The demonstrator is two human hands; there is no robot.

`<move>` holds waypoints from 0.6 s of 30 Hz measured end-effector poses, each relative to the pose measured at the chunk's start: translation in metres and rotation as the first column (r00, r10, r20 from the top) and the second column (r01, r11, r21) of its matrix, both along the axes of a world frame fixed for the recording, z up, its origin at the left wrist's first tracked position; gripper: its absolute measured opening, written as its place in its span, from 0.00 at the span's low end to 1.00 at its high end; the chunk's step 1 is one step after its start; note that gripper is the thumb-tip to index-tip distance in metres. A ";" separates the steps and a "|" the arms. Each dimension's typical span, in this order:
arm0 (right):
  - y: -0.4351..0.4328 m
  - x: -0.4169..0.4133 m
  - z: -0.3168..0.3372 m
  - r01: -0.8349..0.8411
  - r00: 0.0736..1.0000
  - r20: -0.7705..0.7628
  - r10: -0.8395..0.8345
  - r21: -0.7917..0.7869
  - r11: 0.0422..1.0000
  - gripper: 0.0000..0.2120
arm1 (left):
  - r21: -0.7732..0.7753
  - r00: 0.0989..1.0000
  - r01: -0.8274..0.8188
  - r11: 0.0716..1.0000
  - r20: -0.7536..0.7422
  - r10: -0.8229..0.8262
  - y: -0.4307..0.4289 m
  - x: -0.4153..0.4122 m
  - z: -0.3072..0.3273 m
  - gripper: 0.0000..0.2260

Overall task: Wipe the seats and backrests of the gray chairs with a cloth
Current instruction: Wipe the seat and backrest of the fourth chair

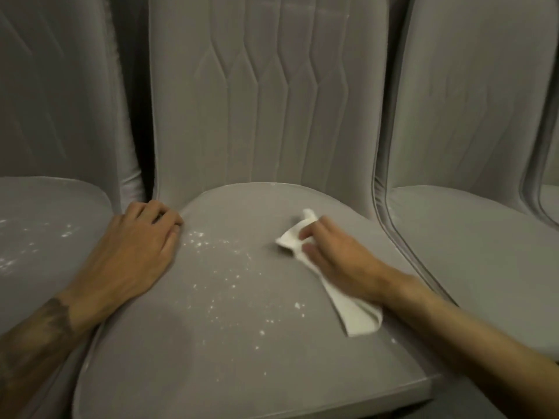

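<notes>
Specks of white dot the left chair seat [45, 222], just left of the middle seat [227, 358]; the left hand [136, 246] rests palm down on the middle seat's left edge, fingers loosely bent near its back corner, holding nothing; more white specks [217, 267] scatter across the middle seat's centre; on its right part lies the white cloth [357, 316], drawn into a strip; the right hand [335, 258], somewhat blurred, lies on it, fingers pinching its bunched far end; the right chair [469, 252] stands just beside the middle seat.

Gray upholstered chair seat [230, 343] speckled with white crumbs [217, 267]; backrest [266, 95] stitched in angular vertical lines; white cloth [354, 316].
</notes>
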State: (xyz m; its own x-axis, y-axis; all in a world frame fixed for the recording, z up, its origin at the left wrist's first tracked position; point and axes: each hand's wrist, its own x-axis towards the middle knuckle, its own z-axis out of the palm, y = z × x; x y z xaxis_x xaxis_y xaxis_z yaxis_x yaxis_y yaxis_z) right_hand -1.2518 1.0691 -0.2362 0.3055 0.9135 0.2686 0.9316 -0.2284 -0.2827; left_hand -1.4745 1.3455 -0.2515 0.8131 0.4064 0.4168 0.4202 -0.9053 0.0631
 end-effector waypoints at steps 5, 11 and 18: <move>-0.036 0.010 0.015 0.058 0.998 0.020 -0.057 -0.081 0.995 0.10 | -0.005 1.000 -0.011 1.000 -0.027 0.011 -0.003 0.000 0.004 0.19; -0.043 0.000 0.009 0.228 0.973 0.033 -0.227 -0.053 0.972 0.10 | -0.011 1.000 -0.020 1.000 -0.016 0.020 -0.005 0.000 0.004 0.20; -0.074 0.003 0.015 0.248 0.969 0.035 -0.246 -0.072 0.966 0.11 | -0.026 1.000 -0.009 1.000 0.007 0.009 -0.005 0.001 0.006 0.20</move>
